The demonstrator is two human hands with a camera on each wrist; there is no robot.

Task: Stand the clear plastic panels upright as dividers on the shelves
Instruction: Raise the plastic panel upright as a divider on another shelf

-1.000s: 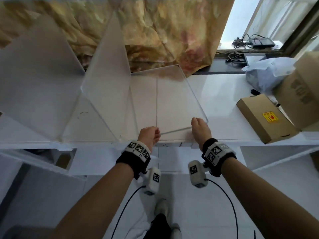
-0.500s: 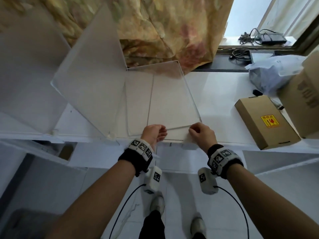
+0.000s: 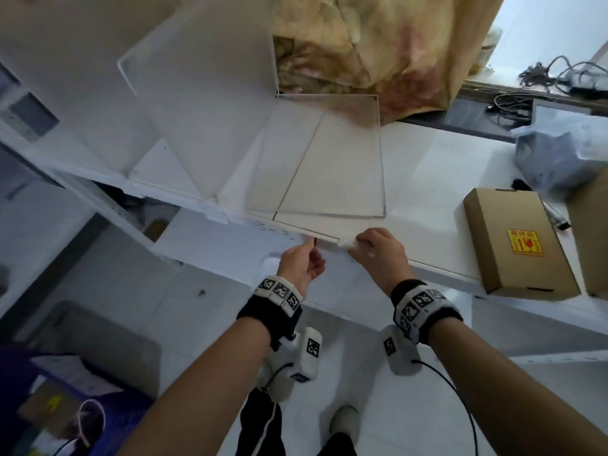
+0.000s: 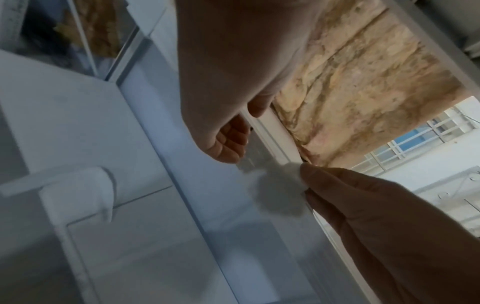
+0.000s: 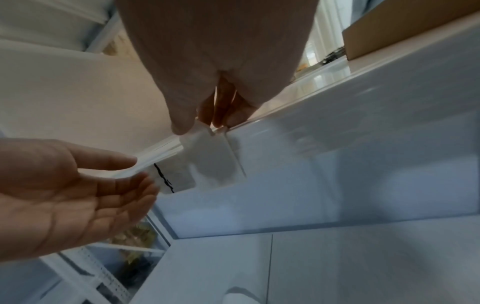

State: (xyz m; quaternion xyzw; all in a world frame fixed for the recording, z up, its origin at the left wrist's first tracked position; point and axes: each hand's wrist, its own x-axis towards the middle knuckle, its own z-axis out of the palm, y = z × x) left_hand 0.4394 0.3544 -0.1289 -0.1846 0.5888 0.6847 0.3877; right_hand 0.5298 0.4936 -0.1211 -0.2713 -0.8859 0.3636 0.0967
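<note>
right hand (image 3: 378,250) is pinching a small white clip (image 5: 207,152) at the shelf (image 3: 427,179) front edge; left hand (image 3: 301,263) just beside it, fingers loose, holding nothing; clear panel (image 3: 329,166) lies flat right behind both hands; another panel (image 3: 210,103) stands upright further left

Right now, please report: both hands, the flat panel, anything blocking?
Left hand open, at shelf edge. Right hand pinches small white clip at shelf front. Clear panel lies flat, not raised. Cardboard box stands apart; nothing blocking.
</note>
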